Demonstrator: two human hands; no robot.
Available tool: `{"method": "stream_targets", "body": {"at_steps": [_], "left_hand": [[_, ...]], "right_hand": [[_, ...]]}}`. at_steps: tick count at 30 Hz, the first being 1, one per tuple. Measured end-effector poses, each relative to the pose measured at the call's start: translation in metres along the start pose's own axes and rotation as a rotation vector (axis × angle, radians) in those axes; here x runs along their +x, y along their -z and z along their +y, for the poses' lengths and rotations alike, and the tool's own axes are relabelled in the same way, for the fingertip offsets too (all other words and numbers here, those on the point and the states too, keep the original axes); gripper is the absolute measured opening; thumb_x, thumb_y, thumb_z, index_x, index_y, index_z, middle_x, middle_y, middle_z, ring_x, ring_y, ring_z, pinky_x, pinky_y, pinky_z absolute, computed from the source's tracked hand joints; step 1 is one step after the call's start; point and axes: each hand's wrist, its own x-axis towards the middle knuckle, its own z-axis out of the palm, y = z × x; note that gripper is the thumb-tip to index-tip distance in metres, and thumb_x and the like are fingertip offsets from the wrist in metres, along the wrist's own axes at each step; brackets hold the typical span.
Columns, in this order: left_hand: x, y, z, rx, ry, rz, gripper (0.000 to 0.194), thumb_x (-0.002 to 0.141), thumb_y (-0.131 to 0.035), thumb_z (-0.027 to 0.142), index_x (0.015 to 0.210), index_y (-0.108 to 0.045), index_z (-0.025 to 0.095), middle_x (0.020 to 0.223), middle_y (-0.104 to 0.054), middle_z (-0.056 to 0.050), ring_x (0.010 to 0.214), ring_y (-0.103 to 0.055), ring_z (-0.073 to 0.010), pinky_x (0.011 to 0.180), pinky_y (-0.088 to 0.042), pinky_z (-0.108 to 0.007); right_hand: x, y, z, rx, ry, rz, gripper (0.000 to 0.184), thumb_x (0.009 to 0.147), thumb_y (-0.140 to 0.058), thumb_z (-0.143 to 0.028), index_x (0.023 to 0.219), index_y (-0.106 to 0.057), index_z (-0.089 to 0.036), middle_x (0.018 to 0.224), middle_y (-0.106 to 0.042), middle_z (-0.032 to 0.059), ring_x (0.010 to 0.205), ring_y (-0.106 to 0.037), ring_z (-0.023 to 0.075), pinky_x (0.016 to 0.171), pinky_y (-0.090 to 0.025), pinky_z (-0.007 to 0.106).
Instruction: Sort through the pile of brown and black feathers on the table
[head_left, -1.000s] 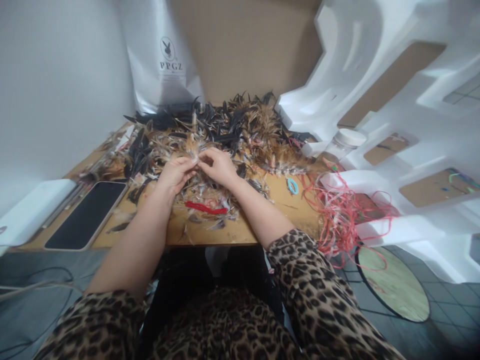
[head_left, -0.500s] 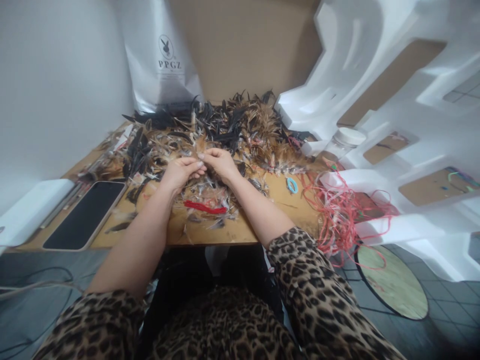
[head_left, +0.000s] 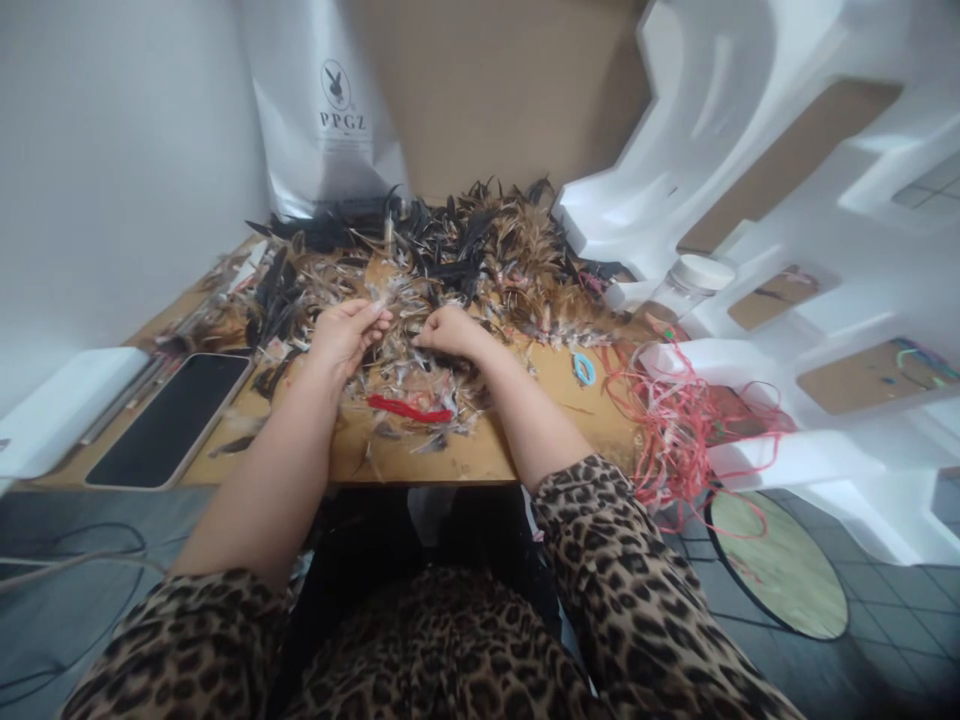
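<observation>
My left hand [head_left: 346, 335] is closed in a pinch on the pale quill end of a brown feather [head_left: 381, 272], which points up and away from me. To its right, my right hand [head_left: 452, 332] is closed too, fingertips down against the loose feathers [head_left: 405, 355] on the table. What lies between those fingertips, if anything, is too small to make out. A bundle of red thread [head_left: 410, 409] lies just in front of both hands, among white and grey fluff. Behind them spreads a heap of black and brown feathers [head_left: 465, 235].
A phone [head_left: 171, 422] and a white box [head_left: 71, 410] lie at left on the wooden table [head_left: 420, 468]. At right are a blue ring [head_left: 583, 369], tangled pink string [head_left: 679, 425], a lidded jar [head_left: 688, 285] and a large white moulded frame [head_left: 757, 360]. A silver bag [head_left: 330, 170] stands behind.
My hands have come apart from where their fingertips met. The right hand has moved slightly right and down to the loose feathers; the left keeps the brown feather and has shifted slightly left.
</observation>
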Motion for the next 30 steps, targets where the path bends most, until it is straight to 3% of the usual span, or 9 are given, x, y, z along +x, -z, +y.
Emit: {"method": "stream_targets", "body": {"at_steps": [3,6,11,17,22,30], "left_hand": [[-0.001,-0.001,0.000,-0.012,0.010,-0.003,0.014,0.064,-0.073,0.020,0.068,-0.062,0.011,0.063,-0.065,-0.003,0.051,-0.057,-0.0052,0.045,-0.041,-0.012],[-0.002,-0.002,0.002,-0.032,0.028,0.002,0.014,0.065,-0.072,0.019,0.067,-0.061,0.011,0.063,-0.065,-0.003,0.050,-0.057,-0.0050,0.045,-0.041,-0.012],[-0.001,-0.001,0.002,-0.056,0.041,-0.010,0.013,0.067,-0.071,0.019,0.068,-0.061,0.011,0.065,-0.065,-0.003,0.051,-0.057,-0.0042,0.046,-0.041,-0.011],[0.001,0.002,0.001,-0.104,0.073,-0.051,0.008,0.071,-0.067,0.014,0.068,-0.061,0.010,0.065,-0.066,-0.004,0.052,-0.059,-0.0052,0.045,-0.043,-0.011],[0.000,0.001,-0.001,-0.130,0.182,-0.131,0.005,0.071,-0.067,0.009,0.075,-0.064,0.009,0.073,-0.069,-0.008,0.055,-0.063,-0.0074,0.043,-0.043,-0.010],[0.001,-0.004,-0.005,-0.175,0.267,-0.169,0.009,0.070,-0.069,0.008,0.078,-0.066,0.009,0.070,-0.068,-0.007,0.054,-0.063,-0.0072,0.040,-0.042,-0.007]], "right_hand": [[-0.005,0.000,-0.007,-0.142,-0.013,-0.065,0.025,0.061,-0.068,-0.040,0.061,-0.068,-0.014,0.053,-0.057,0.0002,0.051,-0.047,0.0093,0.054,-0.035,0.023],[-0.008,-0.003,-0.013,-0.196,-0.016,-0.078,0.014,0.061,-0.066,-0.029,0.064,-0.069,-0.015,0.057,-0.061,0.0022,0.052,-0.049,0.0111,0.055,-0.037,0.025],[-0.004,-0.004,-0.007,0.061,0.032,-0.091,0.010,0.062,-0.059,-0.019,0.061,-0.067,-0.012,0.054,-0.058,-0.0003,0.049,-0.046,0.0084,0.053,-0.037,0.022],[0.003,-0.001,-0.002,0.532,0.097,0.116,0.018,0.065,-0.061,-0.029,0.067,-0.064,-0.011,0.058,-0.058,-0.0021,0.053,-0.047,0.0061,0.056,-0.039,0.020],[0.005,-0.010,-0.010,0.718,0.141,0.355,0.025,0.068,-0.061,-0.037,0.073,-0.062,-0.012,0.066,-0.059,-0.0010,0.059,-0.049,0.0070,0.059,-0.041,0.020],[0.010,-0.040,-0.013,0.783,0.145,0.407,0.025,0.075,-0.056,-0.039,0.080,-0.059,-0.015,0.070,-0.059,-0.0011,0.065,-0.054,0.0087,0.065,-0.045,0.021]]}}
